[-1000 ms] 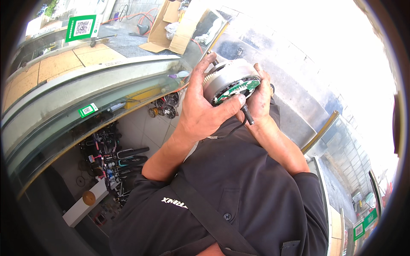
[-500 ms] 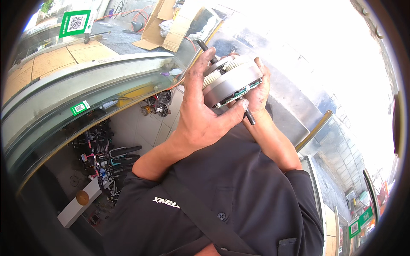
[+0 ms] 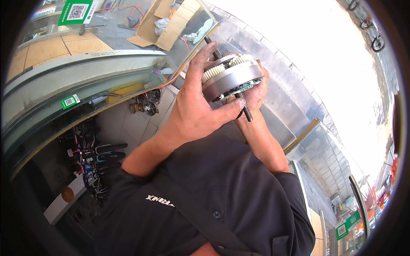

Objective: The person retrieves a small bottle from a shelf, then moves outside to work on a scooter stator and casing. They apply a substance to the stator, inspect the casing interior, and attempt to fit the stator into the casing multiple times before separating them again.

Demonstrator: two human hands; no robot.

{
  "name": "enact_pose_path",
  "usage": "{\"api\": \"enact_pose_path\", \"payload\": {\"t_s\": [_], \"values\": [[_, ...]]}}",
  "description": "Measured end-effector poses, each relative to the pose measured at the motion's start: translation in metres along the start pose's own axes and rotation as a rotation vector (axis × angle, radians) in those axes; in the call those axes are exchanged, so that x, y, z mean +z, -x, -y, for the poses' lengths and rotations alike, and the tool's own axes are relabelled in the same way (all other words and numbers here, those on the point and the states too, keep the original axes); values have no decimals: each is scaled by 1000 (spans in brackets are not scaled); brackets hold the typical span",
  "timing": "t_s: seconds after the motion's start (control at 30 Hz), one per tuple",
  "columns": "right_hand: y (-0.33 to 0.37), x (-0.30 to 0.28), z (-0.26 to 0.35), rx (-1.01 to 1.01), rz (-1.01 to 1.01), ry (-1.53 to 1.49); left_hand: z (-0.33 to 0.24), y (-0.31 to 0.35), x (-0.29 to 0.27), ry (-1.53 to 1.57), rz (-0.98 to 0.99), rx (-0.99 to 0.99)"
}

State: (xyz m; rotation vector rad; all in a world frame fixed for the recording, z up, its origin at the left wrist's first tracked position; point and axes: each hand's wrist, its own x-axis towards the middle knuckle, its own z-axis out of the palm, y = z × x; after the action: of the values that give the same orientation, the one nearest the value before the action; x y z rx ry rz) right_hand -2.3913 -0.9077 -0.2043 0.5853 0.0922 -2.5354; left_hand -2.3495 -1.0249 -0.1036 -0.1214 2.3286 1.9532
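Silver drum-shaped metal motor core point(image 3: 230, 83): sits raised beyond black cloth shirt point(image 3: 243, 183), clasped between left hand point(image 3: 194, 106) and right hand point(image 3: 258, 94), likely to steady its weight while leaving cream toothed gears point(image 3: 214, 73) uncovered.

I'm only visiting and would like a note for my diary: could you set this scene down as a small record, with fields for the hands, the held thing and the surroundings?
Held thing: round silver part, tilted
Left hand: gripping its left side, thumb below
Right hand: at its right side, partly hidden
Top: pale toothed gears
Underside: green circuit board
Middle: dark shaft, protruding above and below
Surroundings: open cardboard box, upper left
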Motion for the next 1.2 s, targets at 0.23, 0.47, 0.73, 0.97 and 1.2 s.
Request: {"api": "enact_pose_path", "payload": {"t_s": [0.23, 0.47, 0.73, 0.97, 1.2], "values": [[-23, 3, 20, -78, -13, 46, 17, -12, -39, -27, -76, -128], [-55, 0, 39, -146, 48, 206, 40, -86, -47, 669, -4, -669], [-70, 3, 43, -194, 157, 427, 77, -120, -34, 1070, 34, -645], [-57, 47, 45, -279, 122, 1021, 90, -111, -33, 1506, 136, -460], [-8, 147, 56, -998, 25, 1923, 77, -138, -47, 1694, 582, -89]]}}
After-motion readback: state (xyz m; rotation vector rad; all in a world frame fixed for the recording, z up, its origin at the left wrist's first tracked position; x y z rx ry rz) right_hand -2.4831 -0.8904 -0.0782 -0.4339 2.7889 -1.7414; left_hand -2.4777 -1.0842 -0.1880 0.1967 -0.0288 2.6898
